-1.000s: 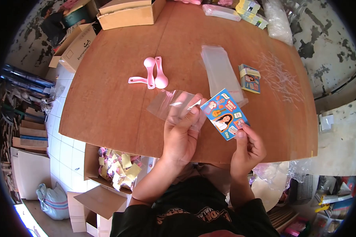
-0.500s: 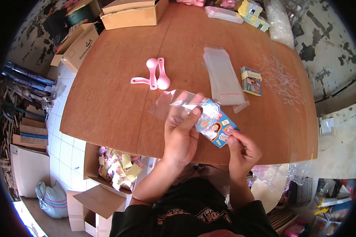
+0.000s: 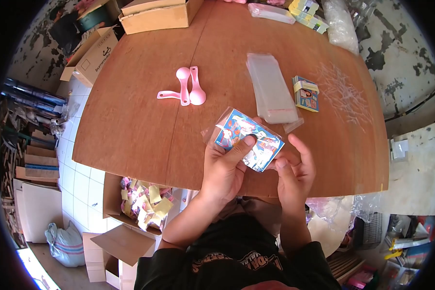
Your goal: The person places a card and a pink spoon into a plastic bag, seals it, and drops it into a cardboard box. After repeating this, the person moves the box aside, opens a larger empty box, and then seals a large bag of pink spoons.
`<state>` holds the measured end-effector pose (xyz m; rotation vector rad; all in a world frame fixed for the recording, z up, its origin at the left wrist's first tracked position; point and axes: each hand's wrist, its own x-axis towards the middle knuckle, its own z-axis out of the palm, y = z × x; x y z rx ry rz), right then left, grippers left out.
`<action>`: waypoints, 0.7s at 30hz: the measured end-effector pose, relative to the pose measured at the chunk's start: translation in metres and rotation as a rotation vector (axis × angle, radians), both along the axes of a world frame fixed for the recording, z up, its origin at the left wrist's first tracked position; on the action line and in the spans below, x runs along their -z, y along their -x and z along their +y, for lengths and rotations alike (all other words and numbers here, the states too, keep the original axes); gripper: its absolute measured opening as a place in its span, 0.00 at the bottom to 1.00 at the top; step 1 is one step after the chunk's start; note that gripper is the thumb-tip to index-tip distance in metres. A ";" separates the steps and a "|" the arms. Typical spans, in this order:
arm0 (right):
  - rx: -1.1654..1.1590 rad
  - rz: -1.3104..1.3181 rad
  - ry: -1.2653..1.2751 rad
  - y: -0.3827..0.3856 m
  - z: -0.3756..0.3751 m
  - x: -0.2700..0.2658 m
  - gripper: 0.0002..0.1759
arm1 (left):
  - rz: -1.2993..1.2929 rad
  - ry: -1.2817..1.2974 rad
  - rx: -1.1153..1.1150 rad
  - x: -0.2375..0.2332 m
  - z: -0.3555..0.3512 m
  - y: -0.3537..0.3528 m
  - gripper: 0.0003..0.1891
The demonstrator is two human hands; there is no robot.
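A blue printed card (image 3: 268,144) lies inside a clear plastic bag (image 3: 221,121), tilted above the table's near edge. My left hand (image 3: 224,169) grips the bagged card, its thumb across the front. At the card's lower right corner is my right hand (image 3: 295,169), its index finger raised and its fingers apart; the bag's edge is beside its thumb. Farther up the table lie pink measuring spoons (image 3: 196,94), a stack of clear bags (image 3: 273,92) and a banded stack of cards (image 3: 306,94).
Thin white strips (image 3: 345,96) are scattered at the table's right. A cardboard box (image 3: 154,19) stands at the far edge. Below the near edge, an open box holds pink and yellow packets (image 3: 147,203). Another open box (image 3: 118,246) is on the floor.
The card has gone deeper into the bag and now shows a different printed area. My right hand's index finger has lifted from the card's corner. The view has shifted slightly.
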<state>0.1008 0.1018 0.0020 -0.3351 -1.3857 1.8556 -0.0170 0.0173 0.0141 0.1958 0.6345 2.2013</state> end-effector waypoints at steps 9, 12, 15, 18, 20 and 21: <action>0.125 -0.062 -0.223 0.008 -0.005 0.006 0.19 | 0.098 0.085 0.053 0.007 -0.003 -0.019 0.17; 0.124 -0.093 -0.268 0.009 -0.007 0.007 0.19 | 0.049 0.095 0.114 0.007 -0.004 -0.022 0.17; 0.133 -0.155 -0.273 0.009 -0.012 0.002 0.20 | -0.023 0.085 0.138 0.011 -0.006 -0.028 0.19; 0.138 -0.129 -0.262 0.013 -0.012 -0.001 0.21 | -0.025 0.044 0.141 0.017 -0.006 -0.025 0.20; 0.084 -0.108 -0.127 0.011 -0.015 -0.003 0.21 | 0.021 0.005 0.120 0.017 -0.007 -0.022 0.21; 0.033 -0.088 0.011 0.010 -0.017 -0.004 0.22 | -0.023 -0.080 0.022 0.012 -0.006 -0.018 0.22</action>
